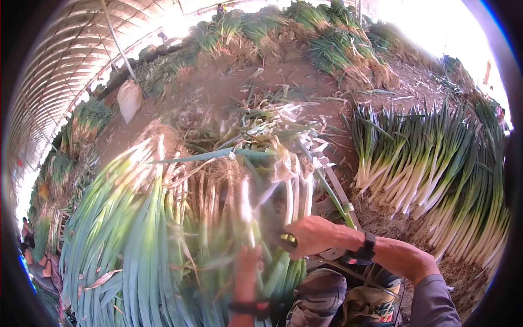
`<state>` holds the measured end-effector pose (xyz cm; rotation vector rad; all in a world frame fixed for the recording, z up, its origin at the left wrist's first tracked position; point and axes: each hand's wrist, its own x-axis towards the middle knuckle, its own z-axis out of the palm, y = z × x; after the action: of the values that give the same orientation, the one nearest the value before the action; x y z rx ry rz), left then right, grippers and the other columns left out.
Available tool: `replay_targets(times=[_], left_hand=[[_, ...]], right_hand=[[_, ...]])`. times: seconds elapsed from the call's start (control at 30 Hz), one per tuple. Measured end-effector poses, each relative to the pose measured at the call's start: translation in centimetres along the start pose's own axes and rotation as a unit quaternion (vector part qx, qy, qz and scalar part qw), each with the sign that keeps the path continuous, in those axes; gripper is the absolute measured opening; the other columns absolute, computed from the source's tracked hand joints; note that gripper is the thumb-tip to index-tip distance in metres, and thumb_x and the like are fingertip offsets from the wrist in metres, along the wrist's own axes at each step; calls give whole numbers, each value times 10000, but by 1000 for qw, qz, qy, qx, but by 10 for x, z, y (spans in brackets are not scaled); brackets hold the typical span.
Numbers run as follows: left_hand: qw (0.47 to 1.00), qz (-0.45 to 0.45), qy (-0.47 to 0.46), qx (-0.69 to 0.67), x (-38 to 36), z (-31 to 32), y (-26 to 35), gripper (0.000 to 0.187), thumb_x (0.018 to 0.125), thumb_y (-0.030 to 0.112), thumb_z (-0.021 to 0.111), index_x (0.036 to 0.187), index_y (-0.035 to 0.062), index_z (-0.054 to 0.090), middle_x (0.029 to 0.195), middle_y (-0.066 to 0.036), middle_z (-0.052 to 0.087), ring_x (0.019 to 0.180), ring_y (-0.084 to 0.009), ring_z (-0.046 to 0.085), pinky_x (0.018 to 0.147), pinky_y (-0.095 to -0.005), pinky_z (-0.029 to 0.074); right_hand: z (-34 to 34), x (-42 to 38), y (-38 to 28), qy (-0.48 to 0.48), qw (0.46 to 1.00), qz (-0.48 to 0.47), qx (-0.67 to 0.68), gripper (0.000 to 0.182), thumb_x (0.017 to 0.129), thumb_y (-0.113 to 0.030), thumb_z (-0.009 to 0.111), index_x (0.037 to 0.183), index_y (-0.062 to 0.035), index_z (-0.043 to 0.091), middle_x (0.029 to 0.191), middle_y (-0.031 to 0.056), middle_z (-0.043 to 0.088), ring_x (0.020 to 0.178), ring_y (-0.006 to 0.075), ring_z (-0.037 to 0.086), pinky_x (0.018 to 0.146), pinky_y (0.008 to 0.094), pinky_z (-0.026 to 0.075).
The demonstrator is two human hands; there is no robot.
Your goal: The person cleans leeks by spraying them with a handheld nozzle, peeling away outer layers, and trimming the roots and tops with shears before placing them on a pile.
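Observation:
My left hand [248, 264], smeared by motion, is closed round a green onion [246, 210] whose white stalk points away from me. To its right my right hand [313, 235] has its fingers curled in. Something small and dark shows by those fingertips, too blurred to name. Several green onions with pale stalks [298, 191] stand out just beyond the right hand. Left of my hands lies a large heap of long green onions [125, 229], roots away from me and leaves towards me.
Peeled leaves and scraps [272, 122] are piled beyond my hands. Rows of green onions with white stalks [419, 158] lie on the ground at right. More bundles [343, 49] stand farther back. A pale sack [129, 101] hangs by a pole [117, 41] at left.

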<state>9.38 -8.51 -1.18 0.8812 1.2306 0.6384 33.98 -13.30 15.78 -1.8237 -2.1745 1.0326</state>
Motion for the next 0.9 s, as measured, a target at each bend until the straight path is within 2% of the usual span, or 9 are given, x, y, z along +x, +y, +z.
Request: replay_targets(times=[0.27,0.3,0.4,0.43,0.53,0.57,0.67,0.83,0.9], left_hand=[[995,24,-11,96,-34,31,2,177,960,218,642,1065,80,605,745,-19,545,453,-109,483,358,-284,346],[985,10,-26,168,-34,32,-2,283,944,253,658,1139,55,611,827,-111,651,565,-235,621,463,-364,471],[900,168,-18,401,-46,42,-13,346,990,318,618,1107,-1,551,807,-198,686,592,-304,674,571,-446,536],[908,138,-63,391,-58,43,2,408,992,355,613,1133,-23,554,940,-284,687,775,-395,714,741,-519,544],[832,160,-25,531,-70,39,19,443,955,373,586,1201,5,614,1122,-307,667,1043,-462,648,913,-504,505],[830,119,-24,545,-64,33,26,384,920,292,641,1173,3,627,1134,-277,661,1092,-441,619,939,-520,482],[763,303,173,544,-62,-6,17,374,877,245,694,1154,0,631,1156,-239,641,1089,-424,597,941,-529,473],[788,319,178,496,-42,-32,10,441,859,261,710,1171,-34,611,1149,-232,615,1085,-426,570,961,-514,463],[772,326,184,513,-35,-31,8,487,851,272,711,1200,-48,597,1152,-241,610,1092,-432,565,974,-510,458]], right_hand=[[-15,-41,-6,53,998,-15,12,576,751,-384,754,1144,19,630,873,227,660,825,415,667,739,489,513],[-15,-42,-7,59,998,-8,6,579,751,-389,756,1140,20,628,873,225,658,828,413,667,740,490,512],[-9,-36,-1,60,998,-7,0,567,746,-389,755,1113,24,625,884,219,659,839,407,671,746,489,519],[-7,-36,-4,56,998,-10,5,577,742,-389,754,1128,21,624,886,217,660,838,406,672,748,489,520],[-3,-34,-11,44,999,-22,20,598,734,-381,751,1168,11,622,893,211,665,835,400,674,750,489,527],[0,-33,-12,39,998,-25,29,598,732,-374,749,1175,7,623,896,208,668,833,397,676,748,487,529],[10,-31,-15,-20,997,-36,58,583,724,-355,748,1176,-7,629,906,199,676,824,388,681,735,479,536],[27,-30,-26,-20,994,-103,-1,385,881,-314,624,1248,-210,679,730,104,707,628,256,712,591,401,581],[33,-27,-27,-6,992,-129,-15,361,890,-303,608,1221,-186,695,685,105,686,600,264,701,574,398,577]])
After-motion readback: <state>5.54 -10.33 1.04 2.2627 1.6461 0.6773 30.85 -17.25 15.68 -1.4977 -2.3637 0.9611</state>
